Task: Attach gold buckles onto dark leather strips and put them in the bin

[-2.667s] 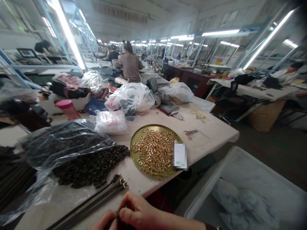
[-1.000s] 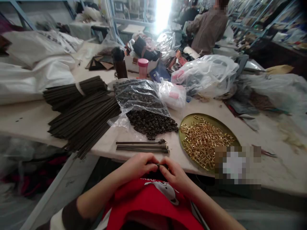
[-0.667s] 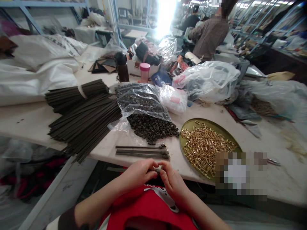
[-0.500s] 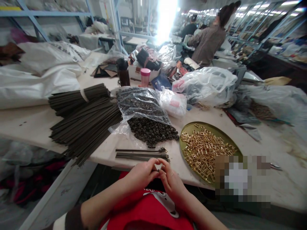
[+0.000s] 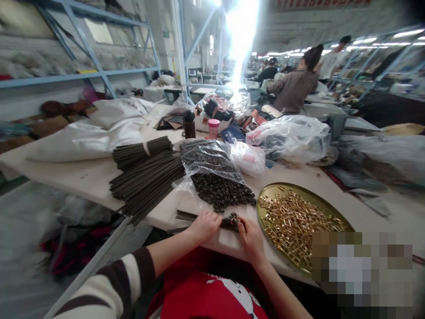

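My left hand [image 5: 205,225] and my right hand [image 5: 249,235] rest on the front edge of the white table [image 5: 83,179], both on a few thin dark strips [image 5: 186,215] lying flat there. The strips end in small metal fittings [image 5: 234,217] between my two hands. Just beyond them lies a heap of small dark rings [image 5: 222,194] spilling from a clear bag [image 5: 208,156]. A round brass tray [image 5: 265,193] full of gold buckles [image 5: 299,221] sits to the right of my right hand.
A large bundle of long dark strips [image 5: 146,177] lies at left. Plastic bags [image 5: 292,137], a pink-lidded cup [image 5: 213,128], a dark bottle [image 5: 189,125] and white sacks [image 5: 89,137] crowd the back. Another person [image 5: 294,88] sits farther along the table. Blue shelving [image 5: 83,66] stands at left.
My hands moved up from my lap onto the table edge and came down on the thin strips. The camera tilted up and shifted left.
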{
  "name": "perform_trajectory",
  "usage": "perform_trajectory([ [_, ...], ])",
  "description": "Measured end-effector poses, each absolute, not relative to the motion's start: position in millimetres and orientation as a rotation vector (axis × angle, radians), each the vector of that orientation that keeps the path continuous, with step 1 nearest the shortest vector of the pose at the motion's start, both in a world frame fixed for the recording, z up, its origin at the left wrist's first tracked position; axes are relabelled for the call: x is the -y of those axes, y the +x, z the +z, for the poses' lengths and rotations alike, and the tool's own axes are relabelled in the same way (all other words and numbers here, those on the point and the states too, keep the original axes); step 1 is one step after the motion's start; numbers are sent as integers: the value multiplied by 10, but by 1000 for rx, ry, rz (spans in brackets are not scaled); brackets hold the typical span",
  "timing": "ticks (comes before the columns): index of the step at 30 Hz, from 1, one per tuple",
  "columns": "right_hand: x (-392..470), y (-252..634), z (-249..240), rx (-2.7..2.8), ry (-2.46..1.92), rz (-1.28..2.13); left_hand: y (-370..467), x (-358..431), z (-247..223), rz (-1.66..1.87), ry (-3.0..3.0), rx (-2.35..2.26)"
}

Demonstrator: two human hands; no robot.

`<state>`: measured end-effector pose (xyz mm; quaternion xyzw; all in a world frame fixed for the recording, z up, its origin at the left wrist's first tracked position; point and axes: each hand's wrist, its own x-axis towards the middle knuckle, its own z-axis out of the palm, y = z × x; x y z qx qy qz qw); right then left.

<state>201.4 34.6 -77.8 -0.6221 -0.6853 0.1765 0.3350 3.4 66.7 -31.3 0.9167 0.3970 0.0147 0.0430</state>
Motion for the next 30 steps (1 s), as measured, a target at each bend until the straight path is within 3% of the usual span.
perform_trajectory([
  [9, -299, 2167, -1067, 1670, -1525, 683, 284, -500, -308, -43, 2753, -1441],
  [20, 39, 2129, -772, 1262, -1296, 951, 407, 43, 198, 84, 2290, -1846],
  [25, 424, 2158, -251, 860, -1046, 1305, 1195, 197, 196, 62, 2350, -1418],
  [28, 555, 2827, 34, 384, -1012, 1033, 1584, 363, 86, -32, 2467, -989],
  [30, 886, 3522, 119, 366, -1059, 769, 1717, 439, -6, -54, 2502, -765],
])
